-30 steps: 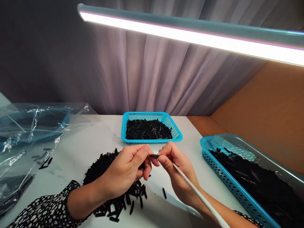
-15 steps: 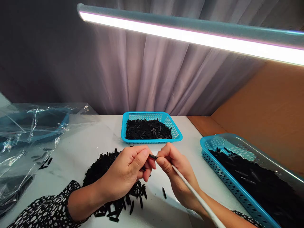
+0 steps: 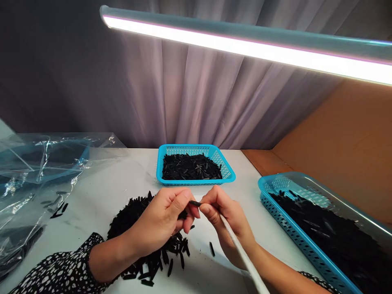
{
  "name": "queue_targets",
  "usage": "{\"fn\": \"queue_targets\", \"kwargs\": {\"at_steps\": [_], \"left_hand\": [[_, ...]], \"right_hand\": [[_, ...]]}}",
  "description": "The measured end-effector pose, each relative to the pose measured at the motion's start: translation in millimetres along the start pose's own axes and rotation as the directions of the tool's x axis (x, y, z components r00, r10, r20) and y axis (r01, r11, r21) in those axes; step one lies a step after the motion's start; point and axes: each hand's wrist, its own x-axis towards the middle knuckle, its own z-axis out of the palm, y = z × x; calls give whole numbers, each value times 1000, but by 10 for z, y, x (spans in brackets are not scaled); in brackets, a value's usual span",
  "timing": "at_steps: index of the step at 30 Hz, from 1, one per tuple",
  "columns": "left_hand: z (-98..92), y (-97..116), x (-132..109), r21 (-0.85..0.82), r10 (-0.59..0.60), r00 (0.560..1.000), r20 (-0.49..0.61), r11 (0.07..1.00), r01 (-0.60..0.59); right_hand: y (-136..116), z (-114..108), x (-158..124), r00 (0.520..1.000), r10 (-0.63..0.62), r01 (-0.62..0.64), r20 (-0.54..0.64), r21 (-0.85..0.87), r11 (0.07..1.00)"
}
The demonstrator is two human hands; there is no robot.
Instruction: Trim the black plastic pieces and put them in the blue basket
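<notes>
My left hand (image 3: 170,218) pinches one end of a small, narrow black piece (image 3: 194,203) between thumb and fingers, above a loose pile of similar black pieces (image 3: 131,216). At the other end of that piece is my right hand (image 3: 228,222), thumb and forefinger closed together. A long white rod or tube (image 3: 240,249) runs from under the right fingers down to the bottom edge. Its tip is hidden by the fingers, so whether it touches the piece cannot be seen.
A blue basket (image 3: 196,182) of black pieces stands behind the hands. On the right is a larger blue basket (image 3: 306,245), partly under clear plastic. Clear plastic sheeting (image 3: 39,171) covers the left side, and a bright tube lamp (image 3: 245,43) hangs overhead.
The black piece and the fingertips have shifted slightly left. The lower end of the white rod has swung left, and the right hand has turned a little.
</notes>
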Motion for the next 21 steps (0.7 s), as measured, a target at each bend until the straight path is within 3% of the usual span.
{"fn": "queue_targets", "kwargs": {"at_steps": [6,11,16,19,21], "left_hand": [[-30,-53,54,-45,183,982,-55,982,-185],[-54,-157,63,254,330,938,-107,921,-295],[-88,-345,149,448,320,942,-102,860,-244],[-78,-468,216,440,261,958,-117,879,-185],[-62,-538,243,414,227,963,-143,898,-151]], "right_hand": [[5,-34,-12,998,-4,4,-56,-13,1000],[79,-41,7,999,42,-42,-33,-4,999],[323,-66,-24,983,180,-181,-44,-18,983],[481,-107,-74,964,260,-260,-46,19,966],[573,-140,-98,951,283,-278,-122,58,959]]}}
